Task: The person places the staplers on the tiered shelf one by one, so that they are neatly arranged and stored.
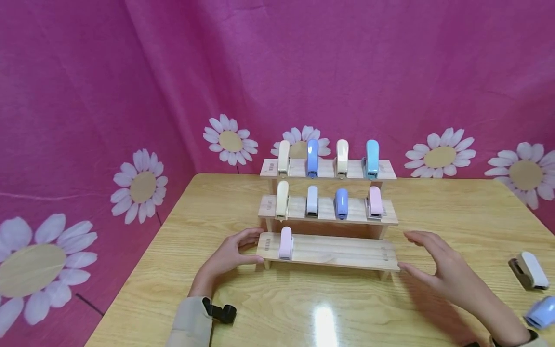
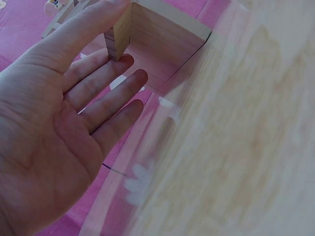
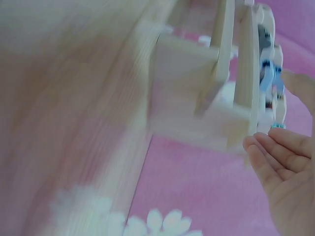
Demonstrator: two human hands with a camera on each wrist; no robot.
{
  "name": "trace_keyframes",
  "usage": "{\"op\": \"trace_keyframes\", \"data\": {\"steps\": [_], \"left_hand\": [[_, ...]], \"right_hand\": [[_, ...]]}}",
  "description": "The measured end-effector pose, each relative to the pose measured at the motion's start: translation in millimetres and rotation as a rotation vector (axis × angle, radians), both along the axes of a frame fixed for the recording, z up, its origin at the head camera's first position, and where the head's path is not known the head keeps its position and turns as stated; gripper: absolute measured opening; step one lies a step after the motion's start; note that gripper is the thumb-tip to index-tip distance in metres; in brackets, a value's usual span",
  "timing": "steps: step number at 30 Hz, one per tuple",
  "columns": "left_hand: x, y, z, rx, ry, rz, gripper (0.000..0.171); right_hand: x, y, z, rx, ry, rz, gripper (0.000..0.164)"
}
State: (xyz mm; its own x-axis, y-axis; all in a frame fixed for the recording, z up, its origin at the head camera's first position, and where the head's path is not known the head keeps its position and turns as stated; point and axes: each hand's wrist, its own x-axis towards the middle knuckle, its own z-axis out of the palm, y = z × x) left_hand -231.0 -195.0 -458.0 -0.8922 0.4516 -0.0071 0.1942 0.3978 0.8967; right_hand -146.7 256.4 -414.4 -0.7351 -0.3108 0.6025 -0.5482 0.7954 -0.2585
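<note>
A three-tier wooden rack stands on the table with small staplers upright on its boards. One pink stapler stands at the left of the bottom board. My left hand is at that board's left end, thumb by the front corner and fingers by the back one; in the left wrist view its fingers are fairly straight. Beyond the right end, my right hand is spread with a gap between thumb and fingers, nothing in it. The right wrist view shows the rack's side panel near this hand.
The middle board bears a cream, a white, a blue and a pink stapler. Several more line the top board. A white-and-brown stapler and a blue one lie at the table's right. Behind hangs a pink flowered cloth.
</note>
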Motion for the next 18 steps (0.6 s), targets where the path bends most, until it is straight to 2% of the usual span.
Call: {"op": "trace_keyframes", "data": {"steps": [5,10,14,16,18], "left_hand": [[1.6,0.8,-0.2,-0.008,-0.015,0.009,0.078],[4.8,1.2,-0.1,0.016,-0.007,-0.015,0.076],[4.1,1.1,-2.7,0.02,-0.016,-0.017,0.076],[1.8,0.0,-6.3,0.012,-0.014,-0.016,0.077],[1.8,0.0,-5.9,0.008,-0.013,-0.012,0.076]], "right_hand": [[11.8,27.7,-5.2,-0.017,-0.022,-0.114,0.07],[21.9,56.2,-14.3,-0.003,-0.004,-0.217,0.069],[29.5,79.1,-23.4,-0.061,0.076,-0.235,0.069],[31.9,89.3,-27.2,-0.128,0.128,-0.199,0.069],[33.3,98.8,-30.8,-0.175,0.181,-0.177,0.077]]}}
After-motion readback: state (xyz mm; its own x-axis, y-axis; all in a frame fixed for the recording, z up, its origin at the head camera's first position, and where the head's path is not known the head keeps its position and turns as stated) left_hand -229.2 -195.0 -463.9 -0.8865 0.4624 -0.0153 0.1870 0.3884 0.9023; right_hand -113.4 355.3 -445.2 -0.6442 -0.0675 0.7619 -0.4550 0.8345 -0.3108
